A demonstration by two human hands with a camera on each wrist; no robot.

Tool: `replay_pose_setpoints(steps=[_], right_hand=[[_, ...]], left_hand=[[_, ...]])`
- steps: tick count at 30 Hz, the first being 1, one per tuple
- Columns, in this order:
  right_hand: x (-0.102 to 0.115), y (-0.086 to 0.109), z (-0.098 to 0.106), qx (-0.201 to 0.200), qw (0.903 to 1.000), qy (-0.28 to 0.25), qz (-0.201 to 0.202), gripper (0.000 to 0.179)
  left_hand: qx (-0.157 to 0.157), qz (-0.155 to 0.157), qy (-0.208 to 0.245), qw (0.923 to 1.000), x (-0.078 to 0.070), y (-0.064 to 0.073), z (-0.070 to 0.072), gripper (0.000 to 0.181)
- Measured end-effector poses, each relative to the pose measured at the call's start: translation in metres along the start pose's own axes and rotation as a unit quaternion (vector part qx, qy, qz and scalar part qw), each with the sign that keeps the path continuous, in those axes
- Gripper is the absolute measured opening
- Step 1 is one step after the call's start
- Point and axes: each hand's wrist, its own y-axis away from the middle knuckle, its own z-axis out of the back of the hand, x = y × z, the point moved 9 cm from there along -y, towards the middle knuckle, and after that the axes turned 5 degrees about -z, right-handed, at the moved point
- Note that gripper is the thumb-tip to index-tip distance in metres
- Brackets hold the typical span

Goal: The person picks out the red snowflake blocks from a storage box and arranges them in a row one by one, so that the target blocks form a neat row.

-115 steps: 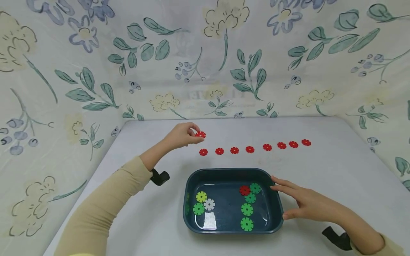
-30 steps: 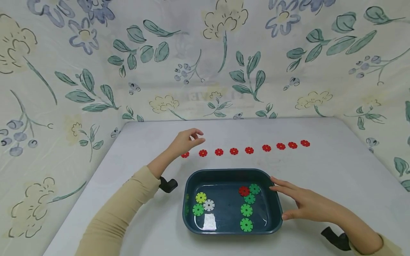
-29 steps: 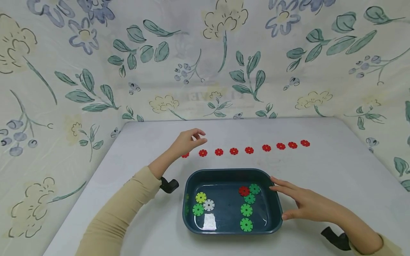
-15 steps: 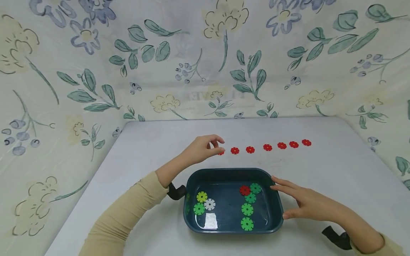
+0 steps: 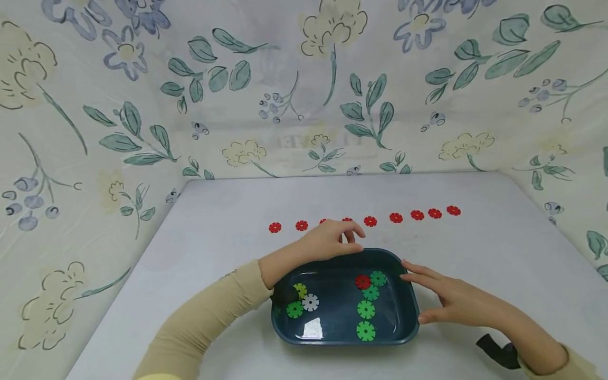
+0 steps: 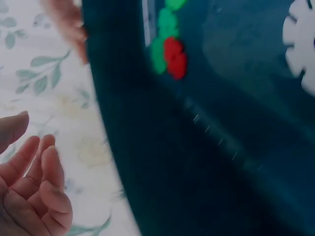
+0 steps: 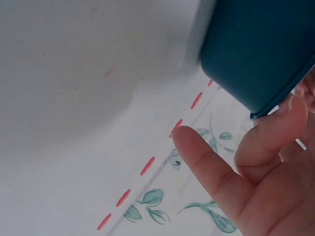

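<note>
My left hand (image 5: 330, 240) hovers at the far rim of a dark blue plastic tray (image 5: 337, 301), fingers loosely bent with nothing between them. In the left wrist view the same hand (image 6: 34, 189) shows an empty palm beside the tray. Fingertips of my right hand (image 5: 446, 298) touch the tray's right rim. Inside the tray lie a red notched disc (image 5: 363, 282), several green notched discs (image 5: 366, 310), a yellow disc (image 5: 300, 290) and a white disc (image 5: 311, 302). Beyond it, red notched discs (image 5: 370, 221) form a spaced row; my left hand partly covers two.
A white table (image 5: 228, 211) lies under everything, backed by a floral cloth (image 5: 285, 105). The left wrist's black camera mount (image 5: 285, 294) overlaps the tray's left side. Another black mount (image 5: 499, 351) sits at the right wrist.
Earlier, my left hand held a red disc, which now lies at the row's left end. Since then the empty hand has moved right and nearer, to the tray's far rim. Right hand stayed still.
</note>
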Motion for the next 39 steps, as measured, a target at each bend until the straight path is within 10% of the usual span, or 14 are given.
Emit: replay_pose_setpoints(steps=[14, 27, 39], right_hand=[[-0.001, 0.001, 0.0, -0.002, 0.9999, 0.003, 0.013, 0.074], [-0.002, 0.001, 0.001, -0.006, 0.9999, 0.001, 0.014, 0.074], [-0.002, 0.002, 0.001, -0.01, 0.9998, -0.002, 0.02, 0.073]], left_hand=[[0.092, 0.017, -0.058, 0.994, -0.003, -0.008, -0.058, 0.031], [0.16, 0.103, -0.054, 0.9803, 0.025, -0.001, -0.085, 0.045], [0.172, 0.079, -0.103, 0.9766, 0.024, -0.003, -0.093, 0.033]])
